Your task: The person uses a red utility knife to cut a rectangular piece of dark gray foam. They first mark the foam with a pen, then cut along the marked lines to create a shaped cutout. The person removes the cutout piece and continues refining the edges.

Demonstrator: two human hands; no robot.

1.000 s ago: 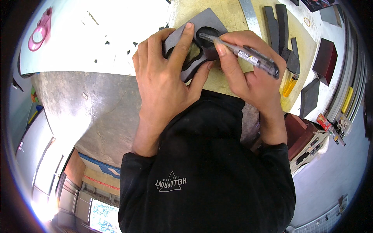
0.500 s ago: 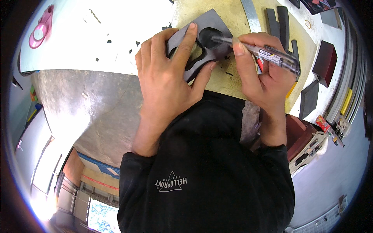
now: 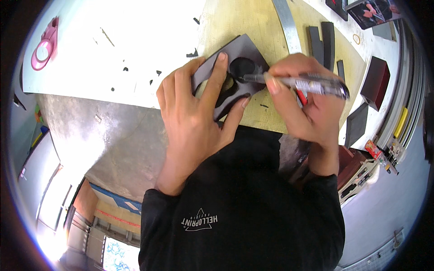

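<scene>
- The white table stretched away toward 9 o'clock (the clock read with the grey slab at its centre).
- A black shirt filled 6 o'clock, bearing a white print: one line of capitals below a triangular outline, upside down from this view, with tinier letters inside.
- The yellowish board lay beneath the slab and ran out toward 2 o'clock.
- The left hand, at 8 o'clock, had its fingers parted, the forefinger straight across the slab's top and the thumb along its near edge.
- The right hand, between 3 and 4 o'clock, pinched the pen between thumb and forefinger, the other fingers curled beneath.
- The grey slab sat on the board, turned at an angle, with dark rounded shapes in its face (how deep, I could not tell).
- A dark red box stood at 3 o'clock.
- A printed panel with a dark photograph lay at 2 o'clock.
- A metal strip lay between 1 and 2 o'clock.
- Black strips lay near 2 o'clock.
- A pink tape dispenser was at 9 o'clock.
- The pen had its tip at the slab's upper dark round; its pale label was too blurred to read.
- Black scraps dotted the table toward 9 and 10 o'clock.
</scene>
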